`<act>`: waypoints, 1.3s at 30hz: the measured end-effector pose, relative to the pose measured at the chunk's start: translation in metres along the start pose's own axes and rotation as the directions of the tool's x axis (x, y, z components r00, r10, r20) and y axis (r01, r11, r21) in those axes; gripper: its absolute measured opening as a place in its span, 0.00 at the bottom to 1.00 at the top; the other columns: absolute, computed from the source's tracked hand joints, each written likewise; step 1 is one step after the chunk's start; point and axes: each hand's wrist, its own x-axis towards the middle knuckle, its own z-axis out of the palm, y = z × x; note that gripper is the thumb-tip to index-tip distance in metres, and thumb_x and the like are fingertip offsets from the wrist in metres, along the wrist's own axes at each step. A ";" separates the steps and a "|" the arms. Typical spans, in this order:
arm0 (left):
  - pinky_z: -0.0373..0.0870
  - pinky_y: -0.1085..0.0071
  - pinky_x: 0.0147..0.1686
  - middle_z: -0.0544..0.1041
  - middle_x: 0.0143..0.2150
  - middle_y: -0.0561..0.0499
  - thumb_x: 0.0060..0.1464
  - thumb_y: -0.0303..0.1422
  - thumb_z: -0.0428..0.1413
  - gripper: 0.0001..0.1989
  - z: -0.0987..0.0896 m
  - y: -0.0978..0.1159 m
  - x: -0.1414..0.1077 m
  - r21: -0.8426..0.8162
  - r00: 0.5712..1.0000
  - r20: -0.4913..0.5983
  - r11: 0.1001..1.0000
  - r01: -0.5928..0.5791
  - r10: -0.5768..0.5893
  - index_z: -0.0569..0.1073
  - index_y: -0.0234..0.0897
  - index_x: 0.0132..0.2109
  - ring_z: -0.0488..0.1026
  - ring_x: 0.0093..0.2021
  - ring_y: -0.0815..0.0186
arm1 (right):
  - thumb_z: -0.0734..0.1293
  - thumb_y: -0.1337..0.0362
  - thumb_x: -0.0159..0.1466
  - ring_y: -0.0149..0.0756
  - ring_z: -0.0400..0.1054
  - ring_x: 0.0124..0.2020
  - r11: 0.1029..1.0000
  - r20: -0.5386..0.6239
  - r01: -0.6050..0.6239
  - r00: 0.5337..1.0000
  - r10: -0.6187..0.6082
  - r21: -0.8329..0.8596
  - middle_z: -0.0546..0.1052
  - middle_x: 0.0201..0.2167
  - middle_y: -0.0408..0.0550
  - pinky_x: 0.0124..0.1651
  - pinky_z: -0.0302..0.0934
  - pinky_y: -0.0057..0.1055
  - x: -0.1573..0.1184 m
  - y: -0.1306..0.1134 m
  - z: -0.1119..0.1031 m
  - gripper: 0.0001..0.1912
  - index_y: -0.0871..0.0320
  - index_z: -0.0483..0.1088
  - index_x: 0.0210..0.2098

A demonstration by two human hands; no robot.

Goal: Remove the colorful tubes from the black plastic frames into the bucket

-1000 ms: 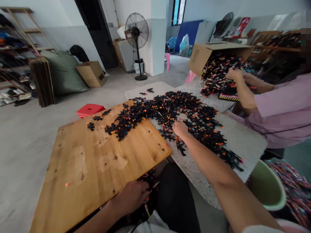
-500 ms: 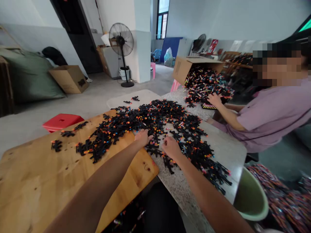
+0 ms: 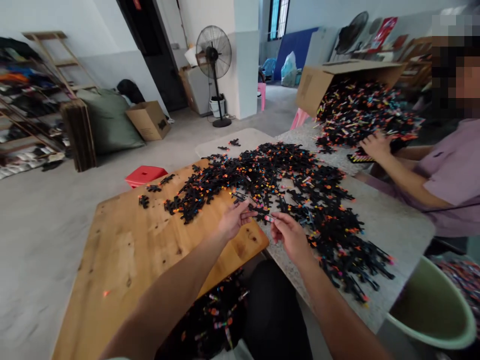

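Observation:
My left hand (image 3: 233, 221) is closed around a small black toy gun (image 3: 259, 214), partly hidden by the fingers, just above the wooden board's corner. Facing it, my right hand (image 3: 293, 237) pinches a small stick-like piece with pink and white bands (image 3: 269, 218) between thumb and fingers. The piece is close to the toy gun's end; whether they touch I cannot tell. Beyond both hands a wide pile of black toy guns (image 3: 258, 167) with orange, yellow and blue tips covers parts of the wooden board (image 3: 112, 240) and the stone-topped table (image 3: 397, 215).
A co-worker's hand (image 3: 376, 145) reaches to a heap of coloured pieces (image 3: 360, 110) spilling from a tipped cardboard box (image 3: 313, 90). At right stands a green tub (image 3: 431, 300). More pieces (image 3: 221, 320) lie below the board's edge. A red stool (image 3: 144, 175) stands behind.
Both hands have drawn back from the pile and come together over the board's corner, now with a toy gun and a banded piece showing. The view has turned left.

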 end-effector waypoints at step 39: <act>0.77 0.69 0.39 0.80 0.32 0.50 0.52 0.47 0.66 0.18 0.053 -0.013 -0.115 0.046 0.870 -0.368 0.941 -0.335 0.328 0.76 0.35 0.34 0.79 0.32 0.65 | 0.77 0.53 0.57 0.30 0.67 0.19 0.968 -0.114 0.003 0.993 0.027 0.252 0.76 0.21 0.41 0.22 0.63 0.27 -0.066 0.003 0.074 0.15 0.58 0.78 0.35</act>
